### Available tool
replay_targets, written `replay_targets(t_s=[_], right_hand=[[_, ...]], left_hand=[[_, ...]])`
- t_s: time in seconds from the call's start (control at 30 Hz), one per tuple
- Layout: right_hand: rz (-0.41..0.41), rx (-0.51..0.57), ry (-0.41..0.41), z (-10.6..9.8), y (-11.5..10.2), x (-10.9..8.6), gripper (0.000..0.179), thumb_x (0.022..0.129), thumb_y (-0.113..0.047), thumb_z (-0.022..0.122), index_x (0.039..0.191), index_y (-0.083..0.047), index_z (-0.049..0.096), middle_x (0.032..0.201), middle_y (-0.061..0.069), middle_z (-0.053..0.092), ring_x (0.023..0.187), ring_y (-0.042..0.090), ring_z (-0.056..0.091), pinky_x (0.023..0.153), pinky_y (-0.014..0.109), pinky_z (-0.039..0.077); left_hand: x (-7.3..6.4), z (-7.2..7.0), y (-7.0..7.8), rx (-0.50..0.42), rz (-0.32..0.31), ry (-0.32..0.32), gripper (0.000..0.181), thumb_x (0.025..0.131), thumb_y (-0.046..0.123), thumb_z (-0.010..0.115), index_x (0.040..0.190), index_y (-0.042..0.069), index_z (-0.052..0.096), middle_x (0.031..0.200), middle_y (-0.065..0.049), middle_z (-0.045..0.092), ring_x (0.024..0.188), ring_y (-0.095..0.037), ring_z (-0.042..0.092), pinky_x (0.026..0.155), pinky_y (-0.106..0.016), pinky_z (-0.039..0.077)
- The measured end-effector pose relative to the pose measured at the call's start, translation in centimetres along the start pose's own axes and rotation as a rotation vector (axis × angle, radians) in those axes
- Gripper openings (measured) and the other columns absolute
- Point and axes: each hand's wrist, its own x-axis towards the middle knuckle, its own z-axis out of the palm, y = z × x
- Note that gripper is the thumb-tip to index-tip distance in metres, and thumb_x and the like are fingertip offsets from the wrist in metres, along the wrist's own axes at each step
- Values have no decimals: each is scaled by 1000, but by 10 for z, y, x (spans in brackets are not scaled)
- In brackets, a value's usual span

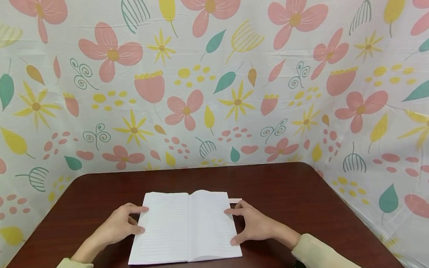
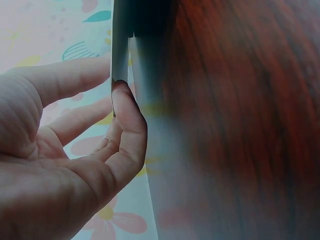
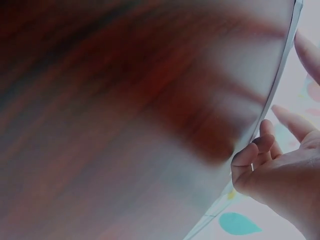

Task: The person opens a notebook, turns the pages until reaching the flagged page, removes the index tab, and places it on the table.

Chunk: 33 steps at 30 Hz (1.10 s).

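Note:
An open notebook (image 1: 168,228) with blank lined pages lies on the dark wooden table, its right page bowed up near the spine. At its left edge, my left hand (image 1: 115,224) holds on with index finger and thumb over the page margin; the left wrist view shows another fingertip (image 2: 131,107) bent against the edge. My right hand (image 1: 256,224) grips the opposite edge, index finger above and thumb near the lower corner. Its other fingers (image 3: 246,162) curl by the edge in the right wrist view.
A small flat pale piece (image 1: 235,200) pokes out beyond the notebook's right edge, partly behind my right hand. The reddish-brown table (image 1: 187,177) ends at the back against a white curtain (image 1: 215,142) printed with flowers and leaves, which also runs along both sides.

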Motion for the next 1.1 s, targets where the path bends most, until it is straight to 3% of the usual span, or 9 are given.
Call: replay_targets(t_s=[0.6,0.87,1.1], right_hand=[[-25,-49,7,9,-14,16,82,75,-36,97,146,-9,64,116,5,50,101,22,49,85,32,44],[-54,-88,24,14,-24,26,84,73,-35,99,145,-9,65,116,5,49,103,24,52,91,36,47],[-74,-60,9,17,-32,36,80,78,-36,95,146,-7,64,116,9,51,102,23,51,86,32,46]], left_hand=[[1,0,0,5,-12,8,59,81,-2,88,136,-4,68,127,-18,59,83,-21,65,68,-36,56],[1,-2,3,28,-22,11,59,80,-1,89,136,-2,69,127,-16,59,85,-20,66,69,-37,55],[2,-3,3,19,-16,-1,59,81,-1,88,137,-2,68,128,-17,58,88,-22,64,70,-37,55]])
